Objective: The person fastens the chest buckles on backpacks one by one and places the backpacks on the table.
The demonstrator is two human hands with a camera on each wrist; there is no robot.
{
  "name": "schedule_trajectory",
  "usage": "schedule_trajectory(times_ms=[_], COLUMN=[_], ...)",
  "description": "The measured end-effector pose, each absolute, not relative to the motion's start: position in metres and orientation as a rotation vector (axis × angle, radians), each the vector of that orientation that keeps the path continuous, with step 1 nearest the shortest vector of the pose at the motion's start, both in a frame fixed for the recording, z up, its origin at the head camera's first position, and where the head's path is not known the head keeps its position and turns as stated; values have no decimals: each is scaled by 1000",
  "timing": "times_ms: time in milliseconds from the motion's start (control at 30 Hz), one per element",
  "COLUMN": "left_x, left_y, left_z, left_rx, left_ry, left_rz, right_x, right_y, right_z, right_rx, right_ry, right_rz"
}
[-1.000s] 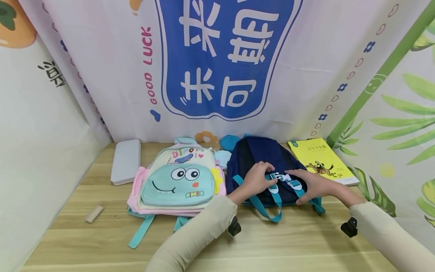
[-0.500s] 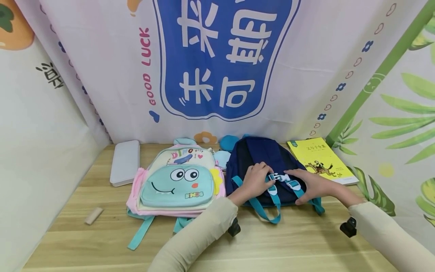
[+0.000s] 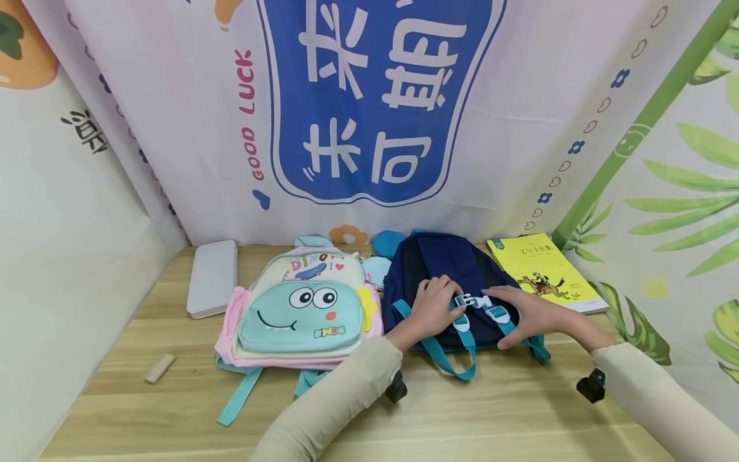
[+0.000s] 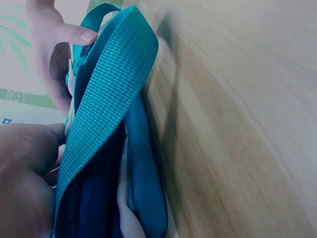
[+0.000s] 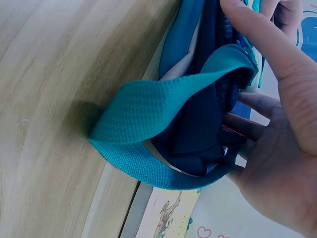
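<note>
In the head view a navy backpack lies on the table, turquoise straps trailing off its near side. A white side-release buckle with its two halves together spans the front. My left hand pinches the buckle's left end between thumb and fingers. My right hand rests on the bag's right side, index finger by the buckle's right end and thumb spread apart. In the left wrist view a turquoise strap hides part of the left fingers. The right wrist view shows the right hand spread against the bag.
A pink and mint dinosaur backpack lies left of the navy one. Farther left are a white case and a small tan block. A yellow book lies to the right. A printed curtain hangs behind.
</note>
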State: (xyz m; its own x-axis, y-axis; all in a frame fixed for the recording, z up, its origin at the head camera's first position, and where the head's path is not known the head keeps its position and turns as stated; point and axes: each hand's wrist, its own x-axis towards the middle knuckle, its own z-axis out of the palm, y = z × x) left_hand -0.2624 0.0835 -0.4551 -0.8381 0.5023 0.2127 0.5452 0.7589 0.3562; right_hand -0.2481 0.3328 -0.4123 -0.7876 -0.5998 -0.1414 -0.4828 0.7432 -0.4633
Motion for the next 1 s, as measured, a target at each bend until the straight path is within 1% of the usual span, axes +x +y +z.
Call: schedule_trajectory(times_ms=[500, 733, 1000], left_x=[-259, -256, -253], left_y=[77, 64, 51], left_z=[-450, -445, -443], left_rx=[-830, -850, -856], left_ry=[-2854, -2823, -2807], left_rz=[-557, -582, -606], right_x=[-245, -246, -247], right_y=[314, 299, 279], right_z=[-416, -420, -428], right_rx=[-787, -916, -999], right_ry=[2899, 2988, 3029], right_rz=[-612, -711, -682])
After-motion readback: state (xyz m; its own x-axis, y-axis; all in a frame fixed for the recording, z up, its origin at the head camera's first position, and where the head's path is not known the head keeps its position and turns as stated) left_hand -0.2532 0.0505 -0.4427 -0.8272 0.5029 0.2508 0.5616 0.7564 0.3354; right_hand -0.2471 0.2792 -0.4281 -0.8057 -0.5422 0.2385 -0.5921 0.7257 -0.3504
